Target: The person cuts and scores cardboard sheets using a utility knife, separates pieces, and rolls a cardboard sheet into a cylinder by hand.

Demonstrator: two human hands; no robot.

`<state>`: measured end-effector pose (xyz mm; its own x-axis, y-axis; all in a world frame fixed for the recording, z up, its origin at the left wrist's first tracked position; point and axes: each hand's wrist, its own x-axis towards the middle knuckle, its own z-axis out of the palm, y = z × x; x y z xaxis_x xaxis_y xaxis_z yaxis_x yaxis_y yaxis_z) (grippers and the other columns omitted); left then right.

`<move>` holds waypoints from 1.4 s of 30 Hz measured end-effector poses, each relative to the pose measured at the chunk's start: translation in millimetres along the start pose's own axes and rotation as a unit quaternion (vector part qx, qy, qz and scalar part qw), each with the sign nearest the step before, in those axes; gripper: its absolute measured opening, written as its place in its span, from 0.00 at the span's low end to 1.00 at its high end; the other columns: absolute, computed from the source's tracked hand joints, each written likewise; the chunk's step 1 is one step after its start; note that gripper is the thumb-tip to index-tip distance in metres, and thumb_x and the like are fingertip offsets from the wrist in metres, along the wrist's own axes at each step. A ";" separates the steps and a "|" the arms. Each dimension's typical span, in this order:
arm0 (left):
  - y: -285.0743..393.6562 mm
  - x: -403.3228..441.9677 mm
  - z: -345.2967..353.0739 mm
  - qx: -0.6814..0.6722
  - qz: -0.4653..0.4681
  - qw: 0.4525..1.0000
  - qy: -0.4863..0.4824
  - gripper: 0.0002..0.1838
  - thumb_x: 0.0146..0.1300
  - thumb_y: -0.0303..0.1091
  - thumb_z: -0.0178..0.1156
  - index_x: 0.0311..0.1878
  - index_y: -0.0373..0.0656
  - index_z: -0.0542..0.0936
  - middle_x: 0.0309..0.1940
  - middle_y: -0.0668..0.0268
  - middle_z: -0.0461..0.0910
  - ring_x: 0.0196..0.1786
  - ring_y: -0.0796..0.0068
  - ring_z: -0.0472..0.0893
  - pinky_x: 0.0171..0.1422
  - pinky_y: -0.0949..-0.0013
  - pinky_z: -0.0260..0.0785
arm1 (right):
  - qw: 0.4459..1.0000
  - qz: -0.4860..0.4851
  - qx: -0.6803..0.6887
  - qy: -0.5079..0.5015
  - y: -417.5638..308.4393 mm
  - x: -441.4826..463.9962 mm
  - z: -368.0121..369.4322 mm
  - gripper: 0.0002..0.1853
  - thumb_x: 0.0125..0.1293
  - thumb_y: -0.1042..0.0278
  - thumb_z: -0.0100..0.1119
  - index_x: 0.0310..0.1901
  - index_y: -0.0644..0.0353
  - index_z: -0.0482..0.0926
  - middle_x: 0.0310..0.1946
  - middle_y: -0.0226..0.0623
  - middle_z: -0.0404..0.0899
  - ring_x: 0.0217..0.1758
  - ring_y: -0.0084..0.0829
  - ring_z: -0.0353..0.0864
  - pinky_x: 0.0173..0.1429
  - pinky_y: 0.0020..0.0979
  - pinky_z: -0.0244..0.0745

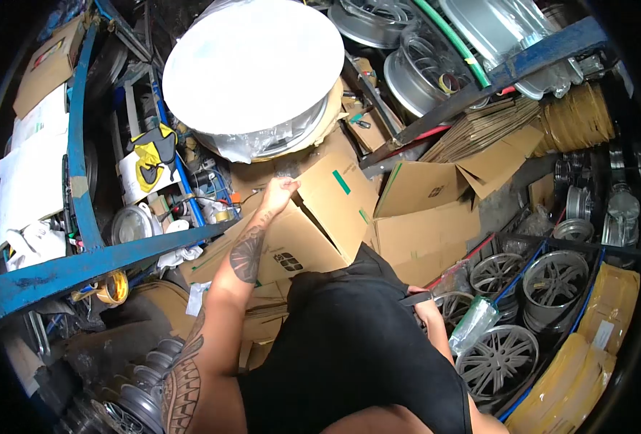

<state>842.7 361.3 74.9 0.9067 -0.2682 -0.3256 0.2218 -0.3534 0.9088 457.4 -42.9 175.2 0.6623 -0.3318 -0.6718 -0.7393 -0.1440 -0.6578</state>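
Observation:
My left hand (280,192), on a tattooed forearm, is closed at the upper edge of a cardboard box (338,195) in front of my body. Its fingers appear to pinch the flap's corner. The box has green tape on its top and a dark printed mark on its side, and a dark gap shows between its flaps. Down by my right hip, my right hand (427,309) is closed around a dark flat object (416,298) whose kind I cannot make out. My black shirt partly hides that hand.
Right of the box stands another open cardboard box (425,235). Beyond it is a wheel under a white round cover (255,65). A blue metal rack beam (110,264) crosses at left. Alloy wheels (497,362) fill a rack at right, beside wrapped cartons (566,383).

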 end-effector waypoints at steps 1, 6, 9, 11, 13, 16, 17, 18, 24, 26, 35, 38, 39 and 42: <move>8.0 0.0 -0.7 -0.004 -0.008 1.000 -0.004 0.17 0.69 0.43 0.67 0.40 0.35 0.87 0.26 0.65 0.84 0.31 0.75 0.78 0.44 0.67 0.72 | 0.953 -0.150 -0.257 -0.049 -24.7 2.7 -4.1 0.06 0.68 0.74 0.58 0.37 0.60 0.85 0.33 0.36 0.87 0.39 0.35 0.87 0.47 0.37 0.81; 39.9 15.9 0.2 0.053 0.076 0.995 -0.041 0.17 0.68 0.43 0.67 0.36 0.35 0.85 0.24 0.60 0.81 0.29 0.73 0.75 0.39 0.64 0.70 | 0.837 -0.268 -0.476 0.036 -214.3 2.7 79.2 0.11 0.67 0.70 0.56 0.45 0.57 0.86 0.40 0.42 0.87 0.50 0.46 0.87 0.55 0.45 0.83; 80.3 25.0 1.4 0.044 0.097 0.989 -0.099 0.17 0.65 0.43 0.68 0.34 0.35 0.84 0.20 0.60 0.76 0.26 0.73 0.70 0.35 0.62 0.67 | 0.655 -0.574 -0.490 -0.030 -239.9 40.6 150.3 0.14 0.66 0.69 0.54 0.50 0.57 0.83 0.57 0.42 0.83 0.71 0.42 0.76 0.79 0.40 0.64; 86.2 30.2 -4.4 0.105 0.108 0.979 -0.137 0.16 0.63 0.45 0.69 0.37 0.38 0.87 0.23 0.60 0.81 0.28 0.72 0.75 0.39 0.63 0.71 | 0.517 -0.647 -0.558 -0.060 -241.0 67.9 180.9 0.13 0.67 0.66 0.54 0.50 0.54 0.82 0.52 0.40 0.83 0.70 0.42 0.75 0.83 0.44 0.57; 89.0 21.8 -11.7 0.143 0.085 0.970 -0.179 0.16 0.63 0.46 0.70 0.42 0.41 0.90 0.28 0.59 0.86 0.31 0.72 0.80 0.43 0.63 0.73 | 0.444 -0.669 -0.586 -0.110 -251.7 69.7 192.2 0.12 0.65 0.64 0.55 0.48 0.51 0.83 0.46 0.36 0.83 0.65 0.39 0.77 0.82 0.45 0.58; 79.0 8.1 -15.3 0.086 0.102 0.975 -0.180 0.16 0.67 0.46 0.69 0.40 0.42 0.90 0.27 0.60 0.86 0.32 0.74 0.79 0.44 0.64 0.73 | 0.403 -0.651 -0.620 -0.172 -257.4 74.0 195.2 0.10 0.61 0.62 0.57 0.41 0.48 0.85 0.40 0.30 0.82 0.59 0.34 0.79 0.75 0.42 0.65; 76.4 6.5 -20.3 0.079 0.103 0.977 -0.171 0.16 0.67 0.47 0.68 0.39 0.41 0.90 0.27 0.61 0.85 0.31 0.74 0.79 0.43 0.64 0.73 | 0.397 -0.647 -0.625 -0.181 -253.6 87.6 191.7 0.09 0.60 0.61 0.58 0.38 0.47 0.86 0.39 0.29 0.82 0.57 0.32 0.79 0.72 0.40 0.67; 81.7 -3.5 -29.4 0.072 0.101 0.979 -0.164 0.17 0.68 0.47 0.68 0.38 0.41 0.90 0.26 0.61 0.85 0.31 0.75 0.78 0.43 0.64 0.73 | 0.393 -0.642 -0.630 -0.192 -250.9 96.6 184.5 0.08 0.58 0.61 0.58 0.35 0.45 0.86 0.37 0.27 0.81 0.55 0.31 0.79 0.69 0.38 0.69; 57.9 -63.6 -102.9 0.300 0.152 0.930 -0.150 0.21 0.64 0.46 0.65 0.25 0.38 0.78 0.17 0.52 0.73 0.21 0.54 0.72 0.30 0.54 0.64 | 0.478 -0.501 -0.695 -0.195 -260.1 102.9 30.0 0.08 0.57 0.64 0.63 0.37 0.42 0.88 0.44 0.26 0.78 0.58 0.31 0.77 0.69 0.39 0.70; 61.3 -69.9 -109.7 0.264 0.133 0.945 -0.140 0.20 0.64 0.45 0.65 0.25 0.37 0.77 0.17 0.54 0.71 0.21 0.58 0.70 0.30 0.54 0.63 | 0.512 -0.459 -0.705 -0.174 -253.8 85.1 -22.0 0.10 0.52 0.67 0.67 0.37 0.45 0.89 0.45 0.29 0.77 0.60 0.33 0.75 0.70 0.38 0.70; 98.7 -61.5 -52.8 0.139 0.195 0.944 -0.228 0.20 0.65 0.41 0.65 0.21 0.41 0.72 0.12 0.68 0.62 0.18 0.74 0.61 0.27 0.59 0.55 | 0.667 -0.422 -0.610 -0.069 -277.2 -75.7 -102.3 0.14 0.57 0.67 0.56 0.40 0.54 0.91 0.45 0.41 0.82 0.62 0.45 0.79 0.80 0.46 0.64; 127.7 -59.6 -42.5 0.304 0.327 0.872 -0.199 0.17 0.63 0.42 0.61 0.22 0.42 0.78 0.14 0.59 0.74 0.18 0.59 0.74 0.29 0.53 0.64 | 0.668 -0.420 -0.613 -0.029 -300.1 -120.7 -120.7 0.14 0.57 0.66 0.55 0.37 0.50 0.91 0.38 0.36 0.79 0.56 0.37 0.81 0.79 0.42 0.65; 139.8 -57.6 -39.4 0.387 0.352 0.830 -0.193 0.16 0.62 0.43 0.57 0.23 0.45 0.82 0.20 0.51 0.80 0.26 0.48 0.81 0.33 0.50 0.72 | 0.667 -0.394 -0.632 -0.026 -305.5 -132.7 -126.5 0.12 0.56 0.67 0.56 0.35 0.50 0.91 0.37 0.36 0.79 0.54 0.36 0.81 0.79 0.42 0.65; 89.4 9.0 -21.9 0.615 0.381 0.663 -0.189 0.19 0.65 0.49 0.58 0.22 0.50 0.84 0.20 0.59 0.84 0.26 0.55 0.86 0.46 0.51 0.77 | 0.666 -0.353 -0.657 -0.008 -316.8 -158.5 -138.4 0.09 0.53 0.68 0.58 0.29 0.52 0.89 0.34 0.35 0.77 0.49 0.35 0.81 0.77 0.43 0.67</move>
<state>878.6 346.9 158.9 0.3798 -0.9132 -0.1475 -0.9219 -0.3868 0.0211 569.8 -73.7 537.3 0.8947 0.2599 -0.3633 0.2959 -0.9541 0.0462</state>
